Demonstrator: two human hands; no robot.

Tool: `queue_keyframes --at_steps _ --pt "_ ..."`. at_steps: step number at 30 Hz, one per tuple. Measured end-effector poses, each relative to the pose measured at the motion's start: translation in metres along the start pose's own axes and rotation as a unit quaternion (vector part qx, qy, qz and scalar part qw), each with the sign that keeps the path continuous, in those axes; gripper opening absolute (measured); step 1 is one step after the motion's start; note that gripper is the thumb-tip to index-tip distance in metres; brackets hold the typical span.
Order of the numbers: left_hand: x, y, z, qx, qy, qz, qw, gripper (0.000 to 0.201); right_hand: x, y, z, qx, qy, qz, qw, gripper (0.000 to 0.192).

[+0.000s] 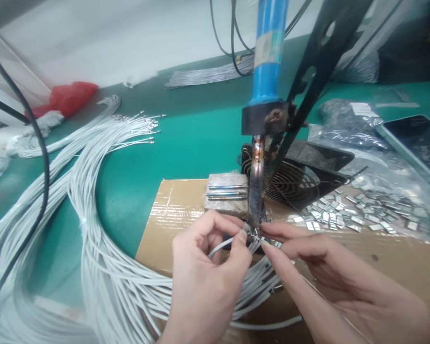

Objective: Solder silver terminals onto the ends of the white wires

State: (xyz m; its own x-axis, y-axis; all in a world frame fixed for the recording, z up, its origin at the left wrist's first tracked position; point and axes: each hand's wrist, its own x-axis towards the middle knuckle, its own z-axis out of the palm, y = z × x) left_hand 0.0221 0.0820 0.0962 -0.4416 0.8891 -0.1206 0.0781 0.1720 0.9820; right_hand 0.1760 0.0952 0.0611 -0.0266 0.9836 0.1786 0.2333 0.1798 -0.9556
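Two bare hands meet at six o'clock beneath one blue-handled soldering iron [268,62] hanging tip-down. The left hand [204,272] pinches a thin white insulated wire [220,244] between thumb and forefinger. The right hand [329,272] has its fingertips closed on a small shiny metal tab [255,235] at the wire's end. One grey block [226,193] sits at twelve o'clock; loose metal tabs [358,210], too many to count, lie at two o'clock. The label on the iron is unreadable.
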Motion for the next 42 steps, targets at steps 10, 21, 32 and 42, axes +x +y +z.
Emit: queue_keyframes --at_steps 10,21,32,42 --pt "0.0 0.0 0.001 0.003 -0.006 0.005 1.0 0.016 0.003 0.001 -0.002 -0.004 -0.003 -0.018 1.0 0.012" --pt "-0.002 0.004 0.002 0.003 -0.002 -0.002 1.0 0.018 0.001 0.007 -0.004 -0.012 -0.012 -0.046 0.999 0.008" --pt "-0.003 0.004 0.001 0.001 0.0 0.001 1.0 0.018 0.001 0.005 -0.002 -0.029 0.001 -0.066 0.997 0.007" --pt "-0.003 0.005 0.001 -0.006 0.005 0.001 1.0 0.018 0.01 -0.005 0.004 -0.018 0.045 -0.039 0.998 0.02"
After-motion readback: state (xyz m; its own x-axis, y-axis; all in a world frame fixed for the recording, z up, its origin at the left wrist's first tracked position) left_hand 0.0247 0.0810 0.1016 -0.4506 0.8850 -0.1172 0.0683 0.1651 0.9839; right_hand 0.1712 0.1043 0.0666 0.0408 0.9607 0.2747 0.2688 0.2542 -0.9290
